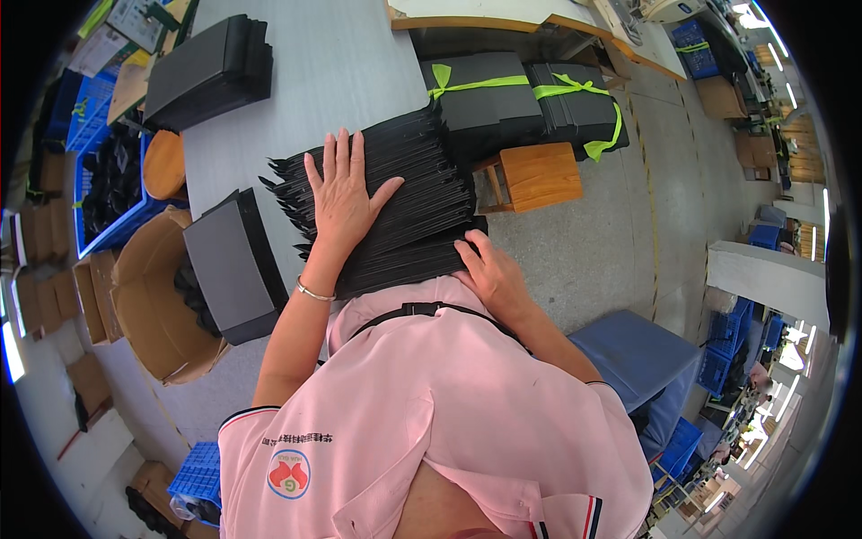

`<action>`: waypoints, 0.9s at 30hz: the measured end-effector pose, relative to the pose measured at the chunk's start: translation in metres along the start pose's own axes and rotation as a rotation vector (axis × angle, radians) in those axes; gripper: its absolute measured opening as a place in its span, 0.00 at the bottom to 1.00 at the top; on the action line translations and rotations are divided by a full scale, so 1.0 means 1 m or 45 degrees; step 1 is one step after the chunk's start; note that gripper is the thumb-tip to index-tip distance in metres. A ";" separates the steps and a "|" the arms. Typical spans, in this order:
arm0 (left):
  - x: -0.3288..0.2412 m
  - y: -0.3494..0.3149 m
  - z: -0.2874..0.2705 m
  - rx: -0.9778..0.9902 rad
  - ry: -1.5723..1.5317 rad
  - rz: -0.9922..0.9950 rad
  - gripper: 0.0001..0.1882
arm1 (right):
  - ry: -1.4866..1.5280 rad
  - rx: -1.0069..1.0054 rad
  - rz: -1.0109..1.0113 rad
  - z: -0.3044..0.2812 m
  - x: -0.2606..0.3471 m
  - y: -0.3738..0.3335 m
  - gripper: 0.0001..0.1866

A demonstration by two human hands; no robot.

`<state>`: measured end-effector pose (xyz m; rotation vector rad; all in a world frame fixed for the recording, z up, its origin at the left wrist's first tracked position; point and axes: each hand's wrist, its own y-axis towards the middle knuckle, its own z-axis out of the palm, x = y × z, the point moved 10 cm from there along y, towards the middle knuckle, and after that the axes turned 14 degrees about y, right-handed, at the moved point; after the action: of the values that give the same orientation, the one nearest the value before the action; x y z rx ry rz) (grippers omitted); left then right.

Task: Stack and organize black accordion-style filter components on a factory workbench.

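Observation:
A long row of thin black flat pieces, packed edge-up against each other, lies at the near end of the table in front of my body. My left hand rests flat across the top of the row, fingers stretched toward the far side and thumb out to the right. At the row's near right corner, my right hand has its fingers bent over the edge of the pieces. Whether it grips any of them is hidden.
The pale table bears a black stack at far left and another stack nearer. Bundles tied with green strips sit beyond, beside a wooden stool. A cardboard box stands left; a blue-covered block lies right.

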<state>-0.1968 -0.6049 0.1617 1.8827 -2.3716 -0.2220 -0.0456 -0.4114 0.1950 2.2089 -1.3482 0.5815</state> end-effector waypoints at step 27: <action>-0.001 -0.001 -0.003 -0.035 -0.020 0.003 0.51 | 0.000 0.076 0.004 0.004 -0.002 0.007 0.27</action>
<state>-0.1949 -0.6043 0.1646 1.8725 -2.3685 -0.2691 -0.0519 -0.4152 0.1917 2.2548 -1.3508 0.6309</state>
